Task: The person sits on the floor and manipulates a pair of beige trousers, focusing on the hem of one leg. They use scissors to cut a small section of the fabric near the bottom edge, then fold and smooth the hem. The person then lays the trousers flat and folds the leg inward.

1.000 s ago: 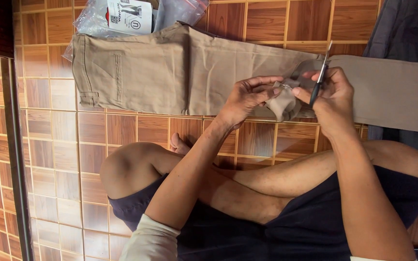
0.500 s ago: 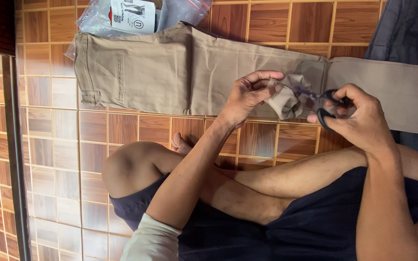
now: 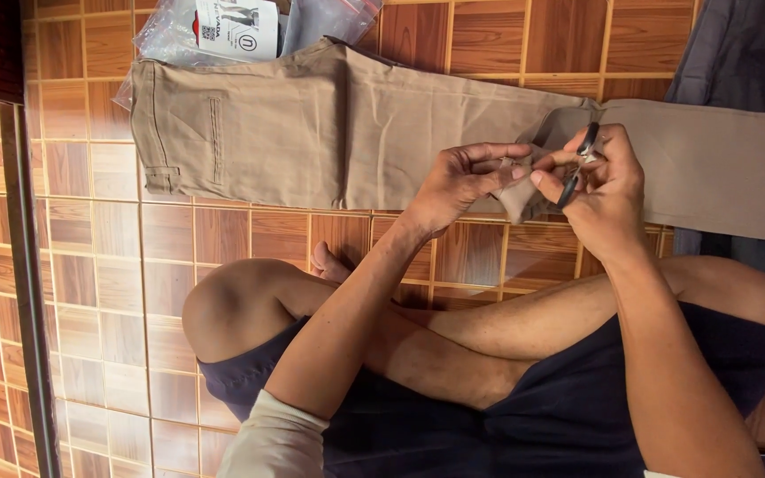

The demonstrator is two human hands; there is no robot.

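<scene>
Person sits cross-legged on a floor of brown wood-pattern tiles [image 3: 223,239]; view is turned sideways. A pair of khaki cotton trousers [image 3: 312,133] lies flat on the floor in front of the knees, waistband and back pocket toward the clear plastic bag with a white printed card [image 3: 232,26].

Left hand [image 3: 462,181]: fingers curled, thumb and fingertips pinching a small lifted fold of khaki fabric [image 3: 520,190] at the trouser's near edge, just off the floor.

Right hand [image 3: 608,190]: closed around small black-handled scissors [image 3: 577,164], which touch the same fold; whether the blades are parted cannot be told.

A dark grey cloth [image 3: 737,53] lies beside the trouser leg.

Progress, as a judgement: trimming at the fold looks mid-way; no cut pieces visible, the rest of the garment lies flat and untouched.
</scene>
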